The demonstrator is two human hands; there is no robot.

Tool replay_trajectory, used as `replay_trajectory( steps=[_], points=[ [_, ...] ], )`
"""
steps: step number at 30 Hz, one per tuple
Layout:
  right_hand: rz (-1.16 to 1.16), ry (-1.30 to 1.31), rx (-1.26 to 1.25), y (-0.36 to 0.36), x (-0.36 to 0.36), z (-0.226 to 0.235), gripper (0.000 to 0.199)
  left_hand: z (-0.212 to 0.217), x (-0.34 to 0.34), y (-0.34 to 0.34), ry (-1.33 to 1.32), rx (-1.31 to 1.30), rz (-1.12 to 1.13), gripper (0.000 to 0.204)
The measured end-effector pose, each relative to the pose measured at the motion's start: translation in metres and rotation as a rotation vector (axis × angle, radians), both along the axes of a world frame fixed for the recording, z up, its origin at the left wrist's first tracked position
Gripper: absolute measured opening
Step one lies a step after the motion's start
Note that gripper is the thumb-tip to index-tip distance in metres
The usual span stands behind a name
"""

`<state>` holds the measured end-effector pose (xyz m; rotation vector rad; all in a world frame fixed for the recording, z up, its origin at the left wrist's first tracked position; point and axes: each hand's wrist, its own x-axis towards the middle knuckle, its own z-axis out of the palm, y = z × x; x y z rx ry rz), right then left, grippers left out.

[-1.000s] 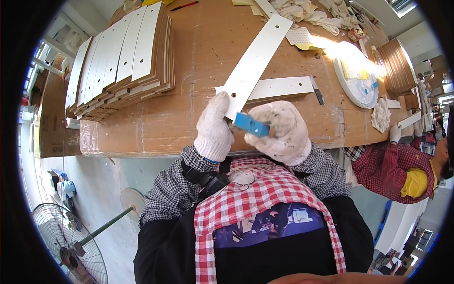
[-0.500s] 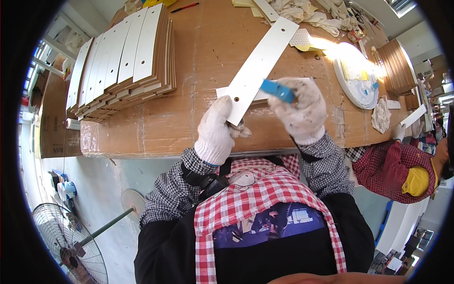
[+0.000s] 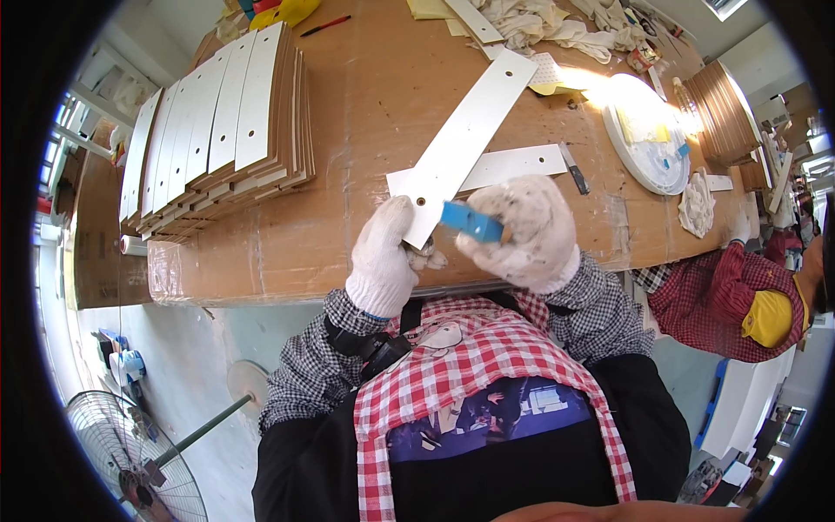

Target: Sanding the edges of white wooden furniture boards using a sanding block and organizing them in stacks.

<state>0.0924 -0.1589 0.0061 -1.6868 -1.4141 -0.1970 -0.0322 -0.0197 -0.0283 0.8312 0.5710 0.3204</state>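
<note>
My left hand, in a white knitted glove, grips the near end of a long white board with a hole close to each end. Its thumb lies on top and its fingers curl beneath. The board slants away up and to the right. In my gloved right hand is a small blue block, pinched at the board's right edge close to the near hole. What the block is made of I cannot tell. Under the slanted board, a second white board lies crosswise on the brown table, partly covered.
Stacks of white boards stand at the left. A utility knife lies beyond my right hand. Farther right are a round white lid and a crumpled glove. Another person works at the right edge. A fan stands lower left.
My right hand has moved down and left with the blue block, nearer the board's near end. The held board sits slightly lower, and the knife now shows.
</note>
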Motion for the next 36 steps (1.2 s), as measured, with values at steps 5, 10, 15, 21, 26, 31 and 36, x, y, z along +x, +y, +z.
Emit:
replay_trajectory(
  steps=[5, 10, 15, 21, 26, 31, 36],
  points=[
    [-0.105, 0.328, 0.186, -0.013, 0.047, 0.002, 0.022, -0.005, -0.022, 0.015, -0.033, 0.114, -0.232, 0.043],
    [-0.592, 0.528, 0.345, -0.037, 0.098, 0.015, 0.028, 0.009, -0.04, 0.025, 0.033, 0.174, -0.286, 0.048],
    [-0.164, 1.152, 0.655, -0.06, 0.106, 0.002, 0.041, 0.015, -0.043, 0.027, 0.14, 0.733, -0.181, 0.038],
    [-0.063, 1.264, 0.533, -0.049, 0.088, -0.011, 0.063, 0.038, -0.032, 0.048, -0.027, 1.97, -0.284, 0.042],
    [-0.008, 1.263, 0.643, -0.057, 0.083, -0.038, 0.056, 0.025, -0.031, 0.06, -0.059, 2.079, -0.194, 0.043],
    [0.345, 1.289, 0.795, -0.067, 0.08, -0.046, 0.052, -0.01, -0.035, 0.05, -0.049, 1.791, 0.332, 0.075],
    [0.356, 1.262, 0.835, -0.077, 0.081, -0.052, 0.054, -0.03, -0.035, 0.046, -0.076, 1.495, 0.347, 0.084]
  ],
)
